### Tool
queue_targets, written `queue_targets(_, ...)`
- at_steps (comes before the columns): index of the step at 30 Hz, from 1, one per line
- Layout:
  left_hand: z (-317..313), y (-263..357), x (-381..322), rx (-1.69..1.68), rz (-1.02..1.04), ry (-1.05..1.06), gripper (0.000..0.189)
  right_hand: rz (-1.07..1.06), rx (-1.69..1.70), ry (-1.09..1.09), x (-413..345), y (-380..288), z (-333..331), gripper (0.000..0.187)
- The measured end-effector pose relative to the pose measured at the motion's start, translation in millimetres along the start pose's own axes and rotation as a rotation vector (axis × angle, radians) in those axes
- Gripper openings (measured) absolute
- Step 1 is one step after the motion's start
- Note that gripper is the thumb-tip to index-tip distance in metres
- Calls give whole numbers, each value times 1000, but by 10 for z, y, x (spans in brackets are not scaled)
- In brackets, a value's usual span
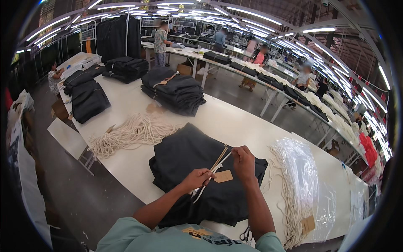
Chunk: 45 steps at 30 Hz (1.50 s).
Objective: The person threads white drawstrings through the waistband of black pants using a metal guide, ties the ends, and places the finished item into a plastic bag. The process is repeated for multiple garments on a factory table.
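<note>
A stack of black cloth pieces (185, 151) lies in front of me on the white table (126, 167). Over it, my left hand (200, 179) pinches a white cord (203, 190) and what looks like a thin tan rod or band (220, 157). My right hand (244, 160), higher and to the right, grips the cord's upper end between thumb and fingers. A brown paper tag (223, 176) with writing rests on the cloth beside my left fingertips. Part of the cord passes behind my left fingers.
A heap of cream cords (138, 132) lies at left, more cords (289, 208) under clear plastic (296, 163) at right. Scissors (245, 234) sit near my body. Tied black cloth bundles (171, 91) stand farther back. Several people are at other tables.
</note>
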<state>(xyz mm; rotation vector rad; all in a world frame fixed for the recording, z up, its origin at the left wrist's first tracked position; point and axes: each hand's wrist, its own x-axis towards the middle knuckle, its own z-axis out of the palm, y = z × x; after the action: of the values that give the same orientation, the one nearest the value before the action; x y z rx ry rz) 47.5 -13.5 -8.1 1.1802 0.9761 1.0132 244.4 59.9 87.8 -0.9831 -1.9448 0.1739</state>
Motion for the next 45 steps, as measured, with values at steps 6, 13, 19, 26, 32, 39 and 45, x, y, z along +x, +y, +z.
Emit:
queue_targets(6, -53, -126, -55, -58, -74, -13, 26, 42, 64, -119, -34, 180, 103, 8)
queue_targets(13, 42, 226, 94, -92, 80, 123, 21, 115, 184, -40, -158, -82, -44, 14)
queue_targets(19, -24, 323, 52, -96, -34, -120, 21, 182, 209, 16, -432, 42, -74, 12)
queue_targets(26, -59, 196, 67, -741, -90, 12, 21, 539, 355, -44, -1044, -109, 378, 9)
queue_targets(32, -11, -30, 120, -327, 88, 122, 17, 216, 127, -51, -995, -446, 313, 2)
queue_targets(39, 131, 194, -74, -49, -7, -62, 15, 209, 188, 11, -924, -359, 174, 2)
queue_targets(45, 102, 85, -44, -136, -76, -168, 13, 468, 534, 157, -1188, -342, 380, 6)
